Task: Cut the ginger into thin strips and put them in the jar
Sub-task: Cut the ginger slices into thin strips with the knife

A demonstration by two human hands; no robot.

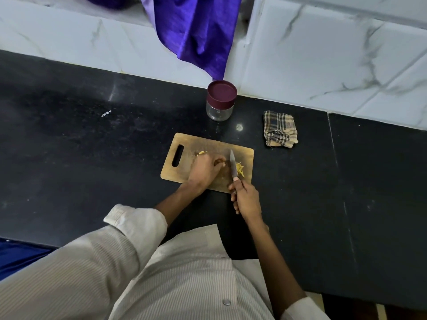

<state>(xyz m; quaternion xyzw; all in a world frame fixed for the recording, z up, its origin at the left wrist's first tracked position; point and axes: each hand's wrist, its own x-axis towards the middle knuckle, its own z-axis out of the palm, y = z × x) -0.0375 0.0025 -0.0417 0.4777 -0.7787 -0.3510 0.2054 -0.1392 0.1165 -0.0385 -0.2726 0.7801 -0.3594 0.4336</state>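
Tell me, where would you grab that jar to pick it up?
Probably by the clear glass body, below the maroon lid. The jar stands upright, lid on, with the wall close behind, so a hand would best come from the front, the cutting board side, and wrap round it.

the black counter [92, 139] lies bare and wide to the left of the wooden cutting board [182, 167], and again to the far right. behind the board the jar [220, 102] stands with its lid on, near the tiled wall [323, 65], with open counter between jar and board. a folded checked cloth [280, 129] sits to the right of that gap. a purple cloth [196, 33] hangs just above the jar.
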